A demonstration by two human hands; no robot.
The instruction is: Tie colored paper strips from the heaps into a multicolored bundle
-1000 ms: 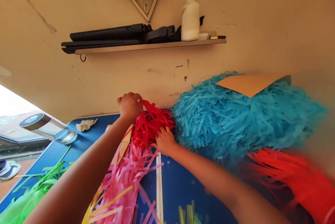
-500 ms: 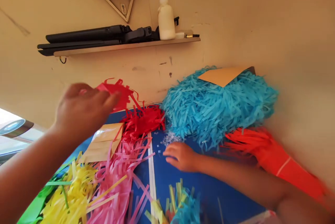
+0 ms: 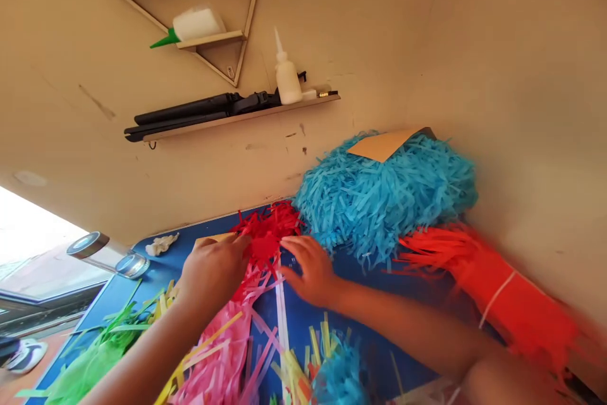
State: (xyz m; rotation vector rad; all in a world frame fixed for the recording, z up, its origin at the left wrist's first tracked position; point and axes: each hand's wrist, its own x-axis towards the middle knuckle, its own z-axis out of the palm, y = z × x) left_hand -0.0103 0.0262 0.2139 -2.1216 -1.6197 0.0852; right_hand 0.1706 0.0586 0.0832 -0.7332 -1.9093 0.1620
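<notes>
A heap of red paper strips (image 3: 268,228) lies on the blue table (image 3: 360,304) beside a large pile of blue paper strips (image 3: 379,193). My left hand (image 3: 213,269) rests at the left edge of the red heap, fingers curled into the strips, a tan card (image 3: 211,239) just behind it. My right hand (image 3: 308,269) lies flat on the table at the heap's near right side, fingers stretched toward the red strips. Pink strips (image 3: 222,348) spread below my left hand.
An orange-red strip bundle (image 3: 497,291) lies at the right by the wall. Green strips (image 3: 90,361) and yellow strips sit at the left, mixed scraps (image 3: 322,367) in front. A tan card (image 3: 384,143) tops the blue pile. A wall shelf (image 3: 237,115) carries black tools and a glue bottle (image 3: 287,76).
My left hand, raised with a tuft of red strips half a second ago, has come down onto the red heap. My right hand slid up toward the heap.
</notes>
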